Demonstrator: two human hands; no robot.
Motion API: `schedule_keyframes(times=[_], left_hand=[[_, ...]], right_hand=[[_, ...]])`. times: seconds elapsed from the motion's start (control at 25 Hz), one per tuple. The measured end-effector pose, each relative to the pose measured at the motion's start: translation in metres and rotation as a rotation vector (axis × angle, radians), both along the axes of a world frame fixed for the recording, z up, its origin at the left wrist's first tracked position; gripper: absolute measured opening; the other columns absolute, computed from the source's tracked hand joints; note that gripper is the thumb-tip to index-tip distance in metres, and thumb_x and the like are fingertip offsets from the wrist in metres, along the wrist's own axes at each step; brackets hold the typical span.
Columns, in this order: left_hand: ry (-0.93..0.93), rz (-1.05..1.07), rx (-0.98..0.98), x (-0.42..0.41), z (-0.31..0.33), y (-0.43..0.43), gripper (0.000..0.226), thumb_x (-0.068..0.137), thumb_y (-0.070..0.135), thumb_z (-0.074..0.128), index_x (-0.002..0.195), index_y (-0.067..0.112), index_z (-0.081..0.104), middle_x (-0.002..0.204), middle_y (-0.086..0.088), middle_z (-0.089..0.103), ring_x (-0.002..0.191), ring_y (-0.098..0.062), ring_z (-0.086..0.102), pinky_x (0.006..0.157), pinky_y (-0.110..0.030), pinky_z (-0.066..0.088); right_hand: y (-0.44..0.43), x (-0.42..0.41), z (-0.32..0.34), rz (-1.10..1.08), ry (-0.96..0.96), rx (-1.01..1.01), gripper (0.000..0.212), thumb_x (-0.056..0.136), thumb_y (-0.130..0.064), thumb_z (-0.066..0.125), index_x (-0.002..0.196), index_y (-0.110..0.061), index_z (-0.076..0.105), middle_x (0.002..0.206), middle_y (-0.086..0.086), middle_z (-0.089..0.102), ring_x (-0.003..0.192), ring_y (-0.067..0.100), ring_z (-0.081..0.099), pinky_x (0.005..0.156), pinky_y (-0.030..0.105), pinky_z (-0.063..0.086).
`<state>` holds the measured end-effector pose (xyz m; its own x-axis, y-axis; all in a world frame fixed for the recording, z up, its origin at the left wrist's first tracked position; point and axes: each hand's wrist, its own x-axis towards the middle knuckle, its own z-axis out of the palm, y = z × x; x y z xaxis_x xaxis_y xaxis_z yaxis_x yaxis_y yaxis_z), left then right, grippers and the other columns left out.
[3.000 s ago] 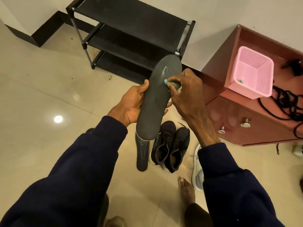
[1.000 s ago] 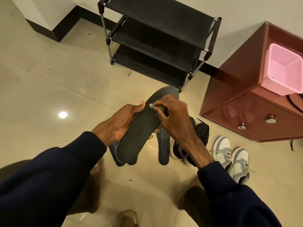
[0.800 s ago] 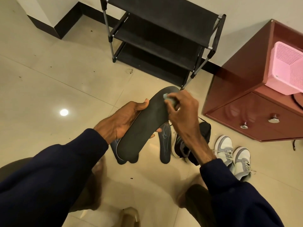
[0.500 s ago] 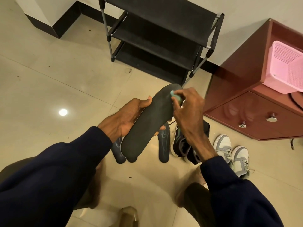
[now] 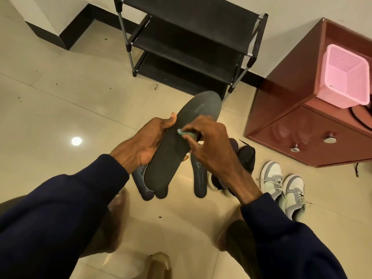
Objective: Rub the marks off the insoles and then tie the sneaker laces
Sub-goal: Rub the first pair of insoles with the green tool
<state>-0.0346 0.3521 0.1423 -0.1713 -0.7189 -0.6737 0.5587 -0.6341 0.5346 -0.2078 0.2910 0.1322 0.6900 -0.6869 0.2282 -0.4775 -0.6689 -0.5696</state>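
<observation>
My left hand (image 5: pixel 144 144) grips a dark grey insole (image 5: pixel 173 156) by its left edge and holds it tilted, toe end up and to the right. My right hand (image 5: pixel 211 146) pinches a small teal eraser (image 5: pixel 186 133) and presses it against the insole's middle. A faint pale mark shows near the toe end. On the floor below lie two more dark insoles (image 5: pixel 199 178) with light scribbles, one (image 5: pixel 142 184) partly hidden behind the held one. A pair of black sneakers (image 5: pixel 244 158) sits behind my right wrist. Grey and white sneakers (image 5: pixel 281 188) with loose laces stand to the right.
A black three-tier shoe rack (image 5: pixel 191 37) stands against the wall ahead. A reddish-brown cabinet (image 5: pixel 314 137) with drawer knobs is at the right, with a pink plastic basket (image 5: pixel 346 77) on top. The floor is glossy beige tile. My knees show at the bottom.
My right hand has slid the eraser down from the insole's toe end to its middle. The left hand keeps holding the insole at about the same tilt.
</observation>
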Motion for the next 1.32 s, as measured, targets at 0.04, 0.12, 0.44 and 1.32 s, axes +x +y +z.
schedule_keyframes(times=[0.04,0.12,0.44,1.32], left_hand=[[0.006,-0.006,-0.002,0.001,-0.002,0.001,0.056,0.102,0.054,0.046,0.123,0.008,0.071,0.114,-0.020,0.072,0.091,-0.033,0.070,0.087,-0.049,0.056],[0.040,-0.036,-0.003,0.004,-0.004,0.004,0.061,0.102,0.054,0.045,0.130,0.005,0.067,0.125,-0.022,0.069,0.102,-0.037,0.067,0.088,-0.047,0.056],[0.042,-0.045,0.014,0.010,-0.011,0.002,0.060,0.101,0.055,0.047,0.132,0.006,0.065,0.125,-0.022,0.069,0.100,-0.037,0.071,0.089,-0.048,0.055],[0.138,-0.005,-0.107,-0.015,-0.019,-0.003,0.065,0.103,0.056,0.043,0.142,0.005,0.056,0.136,-0.022,0.062,0.116,-0.041,0.062,0.096,-0.050,0.052]], right_hand=[[-0.006,-0.001,-0.002,-0.034,0.009,-0.027,0.017,0.089,-0.015,0.078,0.105,-0.009,0.076,0.098,0.005,0.070,0.090,0.016,0.060,0.078,0.029,0.053],[-0.028,-0.008,-0.009,-0.265,-0.015,-0.104,0.016,0.090,-0.014,0.077,0.104,-0.009,0.074,0.098,0.007,0.068,0.091,0.019,0.060,0.080,0.037,0.055],[-0.032,0.004,-0.014,-0.219,-0.036,-0.095,0.018,0.089,-0.013,0.077,0.105,-0.006,0.073,0.100,0.010,0.069,0.091,0.020,0.063,0.080,0.036,0.057],[-0.039,-0.010,0.004,-0.390,-0.021,-0.209,0.013,0.094,-0.013,0.070,0.106,-0.009,0.070,0.103,0.009,0.065,0.098,0.022,0.058,0.089,0.022,0.042]])
